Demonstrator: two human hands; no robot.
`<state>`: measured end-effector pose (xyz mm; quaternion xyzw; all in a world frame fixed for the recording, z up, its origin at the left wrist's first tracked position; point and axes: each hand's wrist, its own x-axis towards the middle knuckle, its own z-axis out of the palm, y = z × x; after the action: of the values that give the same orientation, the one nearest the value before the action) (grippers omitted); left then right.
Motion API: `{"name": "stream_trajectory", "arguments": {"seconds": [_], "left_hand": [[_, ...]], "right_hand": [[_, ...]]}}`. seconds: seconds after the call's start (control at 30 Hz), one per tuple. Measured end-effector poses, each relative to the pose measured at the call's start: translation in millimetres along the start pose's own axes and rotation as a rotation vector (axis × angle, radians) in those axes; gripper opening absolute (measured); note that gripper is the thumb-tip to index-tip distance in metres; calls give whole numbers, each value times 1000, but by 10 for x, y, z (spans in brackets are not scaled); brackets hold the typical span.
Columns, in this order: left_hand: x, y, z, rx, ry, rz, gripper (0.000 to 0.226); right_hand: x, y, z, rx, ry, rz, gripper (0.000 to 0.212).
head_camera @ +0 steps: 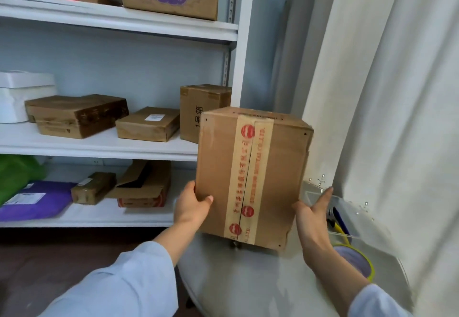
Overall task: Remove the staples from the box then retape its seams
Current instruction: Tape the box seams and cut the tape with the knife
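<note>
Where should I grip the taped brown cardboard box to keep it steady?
Grip the brown cardboard box by its two long side edges, one hand from each side, clear of the split printed tape down its middle, as the left hand and right hand do.

Box between left hand and right hand, above table, shelving behind-left, curtain right

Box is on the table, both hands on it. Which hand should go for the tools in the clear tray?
Probably the right hand. It sits at the cardboard box's right edge, right beside the clear tray holding the tools. The left hand grips the far side and can steady the box.
</note>
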<state>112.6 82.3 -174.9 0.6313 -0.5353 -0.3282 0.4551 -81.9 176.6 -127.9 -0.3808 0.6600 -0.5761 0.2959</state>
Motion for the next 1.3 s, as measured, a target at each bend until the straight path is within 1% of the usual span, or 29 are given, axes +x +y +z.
{"name": "stream_trajectory", "arguments": {"seconds": [0.13, 0.2, 0.27, 0.4, 0.5, 0.73, 0.93, 1.3], "left_hand": [[-10, 511, -246, -67, 86, 171, 66], [-31, 793, -396, -82, 116, 251, 68], [-3, 987, -529, -19, 134, 301, 63], [31, 1142, -601, 264, 99, 361, 44], [35, 1184, -513, 507, 144, 372, 42], [178, 1250, -382, 696, 173, 386, 43], [407, 1316, -298, 727, 106, 350, 42], [688, 1372, -188, 785, 37, 376, 42]], "right_hand": [[77, -419, -49, 76, 10, -85, 80], [146, -629, -73, 137, 22, -118, 88], [201, -771, -98, 152, 5, -143, 96], [106, -875, -105, 110, -20, -209, 87], [79, -814, -88, 91, -53, -243, 91], [260, -813, -36, 92, -66, -238, 91], [416, -810, 12, 91, -47, -211, 88], [740, -756, 138, 44, 17, -149, 88]]}}
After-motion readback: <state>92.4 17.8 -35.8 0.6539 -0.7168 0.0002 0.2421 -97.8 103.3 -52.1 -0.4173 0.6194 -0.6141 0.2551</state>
